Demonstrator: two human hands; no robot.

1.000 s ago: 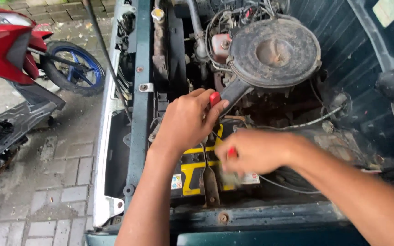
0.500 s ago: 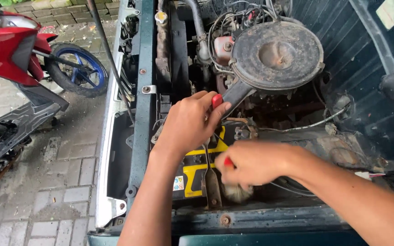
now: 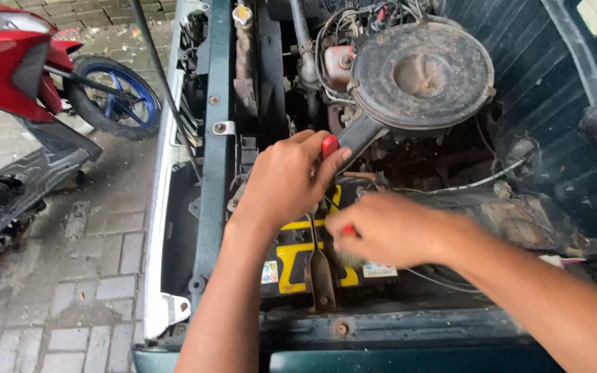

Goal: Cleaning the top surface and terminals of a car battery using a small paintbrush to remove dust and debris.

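My left hand (image 3: 285,181) is closed around a tool with a red handle end (image 3: 329,145), just above the black and yellow car battery (image 3: 290,257) in the open engine bay. My right hand (image 3: 390,229) grips a small brush with a red handle (image 3: 347,231). Its pale bristles (image 3: 346,259) rest on the battery's top, close to the metal hold-down bracket (image 3: 320,276). The two hands nearly touch over the battery. The working end of the left hand's tool is hidden under my palm.
A round dusty air cleaner housing (image 3: 423,72) sits behind the hands, amid hoses and wires. The car's green front crossmember (image 3: 354,328) runs along the near edge. A hood prop rod (image 3: 162,79) slants at the left. A red motorcycle (image 3: 15,65) stands on the paving.
My right hand dipped toward the near edge of the battery with the brush, then came back up. My left hand has stayed on its tool in the same place.
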